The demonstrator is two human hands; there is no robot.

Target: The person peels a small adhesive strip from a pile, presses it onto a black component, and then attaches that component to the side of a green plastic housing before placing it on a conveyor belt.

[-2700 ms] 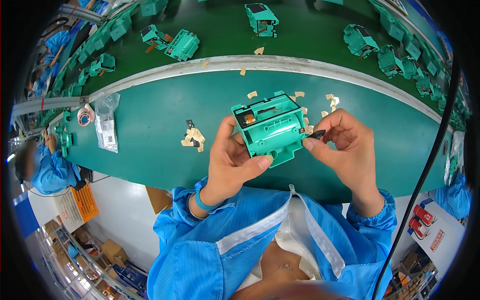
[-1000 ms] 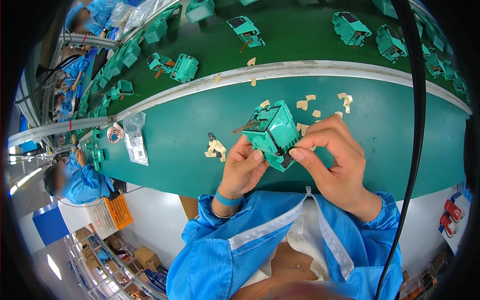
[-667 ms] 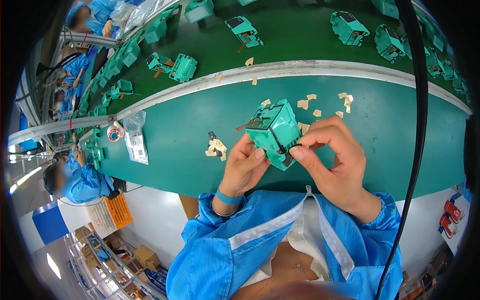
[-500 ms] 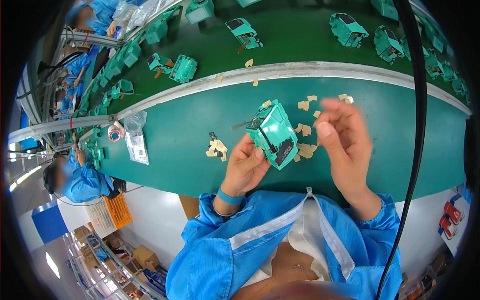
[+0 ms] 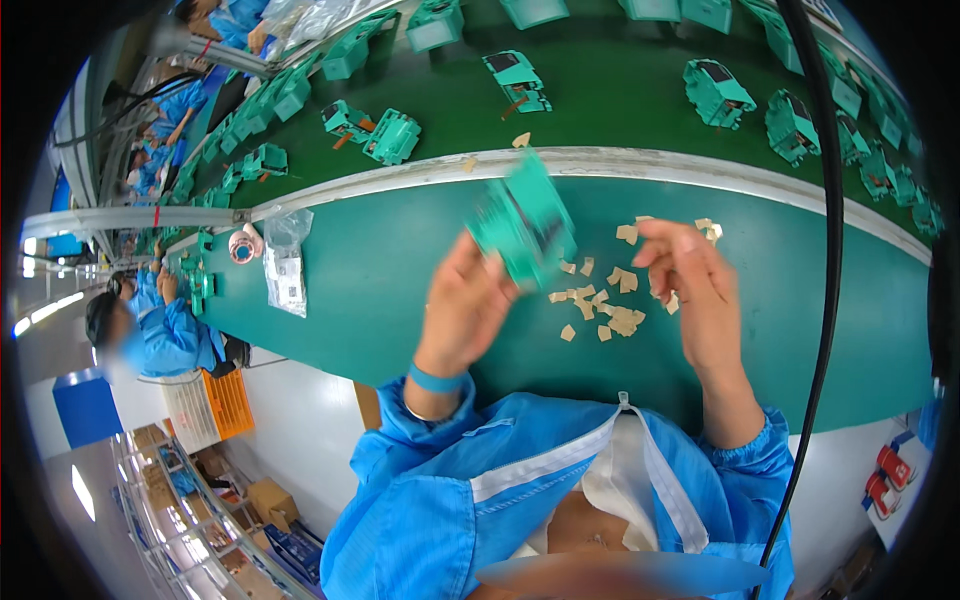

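Observation:
My left hand grips a green plastic housing from its near left side. Motion smears the housing, and a dark patch shows on its face. To the right, my right hand hovers over the worktable with loosely bent fingers apart; I see nothing held in it. Small cream-coloured paper-like pieces lie scattered on the table between the hands, with others beside the right fingertips.
Beyond a pale rail, a green conveyor belt carries several similar housings. A clear plastic bag and a tape roll lie at left, near a co-worker in blue. A black cable hangs at right.
My left hand has moved the housing away from my body and slightly left, turning it. My right hand remains over the table. The whole view has shifted a little.

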